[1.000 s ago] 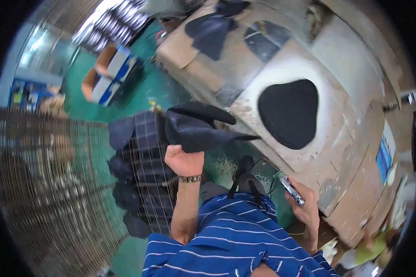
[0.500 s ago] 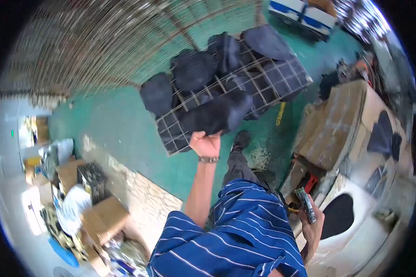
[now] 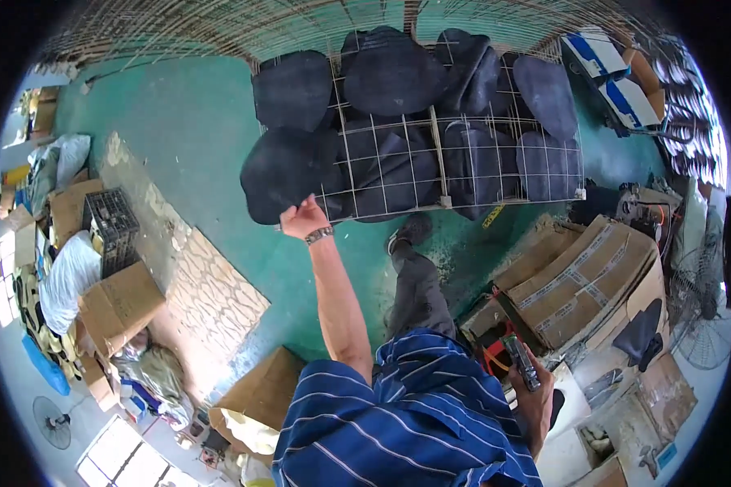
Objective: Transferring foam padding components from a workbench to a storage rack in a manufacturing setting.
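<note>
My left hand [image 3: 304,217] is closed at the lower edge of a rounded black sheet piece [image 3: 288,174], by the near rim of a wire rack [image 3: 398,183]. That piece covers the rack's near left corner. Several more black sheet pieces, such as a broad one [image 3: 394,71] at the back, lie on and in the rack; some are folded. Low at the right, beside my shirt, my right hand [image 3: 534,402] is wrapped round a dark metallic hand-held tool [image 3: 521,363] whose exact kind I cannot make out.
Cardboard boxes [image 3: 581,272] are stacked close on my right. Wire racking [image 3: 162,28] spans the far side. On the left are a patterned sheet [image 3: 215,288], a black crate [image 3: 112,231] and an open carton [image 3: 122,302]. My foot [image 3: 410,231] is by the rack's near edge.
My view has turned, and the rack now appears level. The black piece at my left hand has shifted from the rack's near middle to its left end. My right hand still holds the tool.
</note>
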A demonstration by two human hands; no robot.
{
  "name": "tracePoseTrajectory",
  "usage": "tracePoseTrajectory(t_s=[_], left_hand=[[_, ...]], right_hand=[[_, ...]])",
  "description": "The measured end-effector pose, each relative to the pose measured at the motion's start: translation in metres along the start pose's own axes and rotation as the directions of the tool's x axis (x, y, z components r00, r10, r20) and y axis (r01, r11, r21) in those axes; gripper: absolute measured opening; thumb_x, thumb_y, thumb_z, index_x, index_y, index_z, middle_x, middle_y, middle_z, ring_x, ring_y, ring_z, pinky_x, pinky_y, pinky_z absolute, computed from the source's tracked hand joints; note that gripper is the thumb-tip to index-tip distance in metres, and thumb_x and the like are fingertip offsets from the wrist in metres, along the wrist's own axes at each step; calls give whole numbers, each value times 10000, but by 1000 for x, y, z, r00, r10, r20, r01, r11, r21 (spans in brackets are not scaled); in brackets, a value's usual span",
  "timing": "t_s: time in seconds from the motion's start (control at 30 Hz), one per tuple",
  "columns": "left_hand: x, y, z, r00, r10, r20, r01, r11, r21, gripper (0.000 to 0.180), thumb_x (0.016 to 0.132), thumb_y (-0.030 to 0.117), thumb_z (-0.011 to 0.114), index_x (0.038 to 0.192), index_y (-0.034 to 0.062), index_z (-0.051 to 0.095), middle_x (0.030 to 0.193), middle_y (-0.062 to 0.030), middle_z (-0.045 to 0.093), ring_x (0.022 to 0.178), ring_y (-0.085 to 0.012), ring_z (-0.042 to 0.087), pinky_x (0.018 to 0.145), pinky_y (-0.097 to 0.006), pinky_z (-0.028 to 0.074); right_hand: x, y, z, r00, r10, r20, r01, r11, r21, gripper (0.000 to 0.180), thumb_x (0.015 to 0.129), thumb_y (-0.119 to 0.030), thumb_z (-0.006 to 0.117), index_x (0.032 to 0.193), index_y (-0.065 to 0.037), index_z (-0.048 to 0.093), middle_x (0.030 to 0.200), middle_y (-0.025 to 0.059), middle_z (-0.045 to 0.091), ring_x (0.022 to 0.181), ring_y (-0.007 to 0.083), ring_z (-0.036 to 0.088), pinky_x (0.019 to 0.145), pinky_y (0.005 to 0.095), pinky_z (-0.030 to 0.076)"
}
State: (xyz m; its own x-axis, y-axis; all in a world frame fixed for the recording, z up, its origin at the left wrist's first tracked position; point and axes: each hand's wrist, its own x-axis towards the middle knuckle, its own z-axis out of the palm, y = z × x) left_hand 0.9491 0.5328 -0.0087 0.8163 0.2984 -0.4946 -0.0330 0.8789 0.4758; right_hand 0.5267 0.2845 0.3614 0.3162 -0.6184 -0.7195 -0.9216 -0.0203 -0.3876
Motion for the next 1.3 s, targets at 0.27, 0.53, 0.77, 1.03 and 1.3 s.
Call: tracePoseTrajectory(t_s=[0.27,0.53,0.77,1.03,1.3], left_hand=[[84,-64,-146,677,182,-713,311,807,501,367,814,-22,645,1176,25,687,864,-179,692,592,-272,663,740,-495,646],[61,-72,-144,982,-7,-190,142,-634,761,733,868,525,732,1524,239,570,1424,-190,667,1285,-412,642,1069,-538,528],[-115,-163,-163,764,-636,-109,-480,-673,564,777,858,340,748,1550,70,517,1479,-192,623,1277,-335,645,1026,-453,555],[-276,-344,-125,329,-791,-516,-520,-608,600,531,986,157,690,1487,116,519,886,-59,690,703,-229,699,527,-416,549],[-442,-429,-156,297,-788,-540,-774,-530,348,447,1013,92,643,1449,114,548,911,-105,720,678,-244,709,498,-364,561]], right_hand=[[29,11,8,998,25,58,-26,999,19,568,933,-117,727,1482,-24,617,947,124,740,801,155,649,763,325,524],[-4,51,-13,994,36,-100,-20,987,159,551,929,-93,719,1465,-12,622,1105,189,782,965,205,731,889,356,552],[-67,151,-29,890,325,-321,-140,863,486,557,912,-77,719,1455,-3,619,1163,197,772,1049,210,722,947,346,532],[-123,297,-30,415,624,-662,-19,733,680,547,901,-59,764,1428,-4,629,1194,201,747,1046,277,724,955,362,535],[-236,405,-29,-93,878,-469,86,476,875,546,874,9,763,1406,4,641,1187,211,748,1031,299,751,916,363,556]])
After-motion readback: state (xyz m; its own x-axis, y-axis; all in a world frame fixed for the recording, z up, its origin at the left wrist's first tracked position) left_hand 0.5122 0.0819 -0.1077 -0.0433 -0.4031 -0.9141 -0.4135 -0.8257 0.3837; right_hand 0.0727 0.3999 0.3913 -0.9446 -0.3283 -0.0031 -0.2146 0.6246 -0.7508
